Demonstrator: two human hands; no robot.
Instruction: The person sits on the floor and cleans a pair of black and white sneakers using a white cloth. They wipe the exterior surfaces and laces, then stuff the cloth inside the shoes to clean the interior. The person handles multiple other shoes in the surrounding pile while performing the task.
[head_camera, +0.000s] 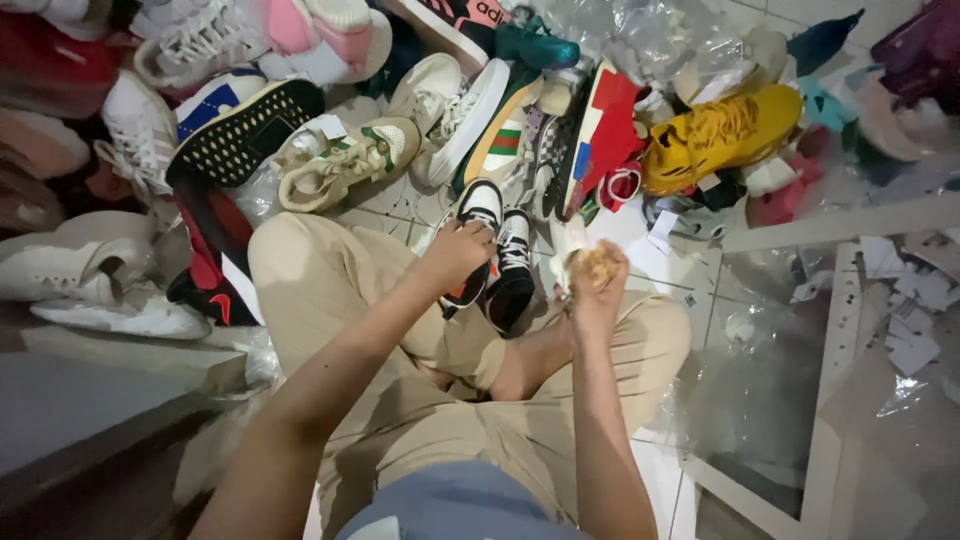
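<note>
Sneakers (497, 255), a black-and-white pair on the floor just past the person's knee (290, 250), look light and stiff-soled, best gripped at the collar, where the left hand (456, 255) clenches one, while the right hand (596, 285) squeezes a soft cloth (590, 262).

Two black-and-white sneakers (497, 255) lie by the hands, one yellow shoe (722, 135), and many more piled beyond.

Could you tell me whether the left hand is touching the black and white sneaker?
Touching: the head view shows the left hand gripping the top of the black and white sneaker, fingers on it.
</note>
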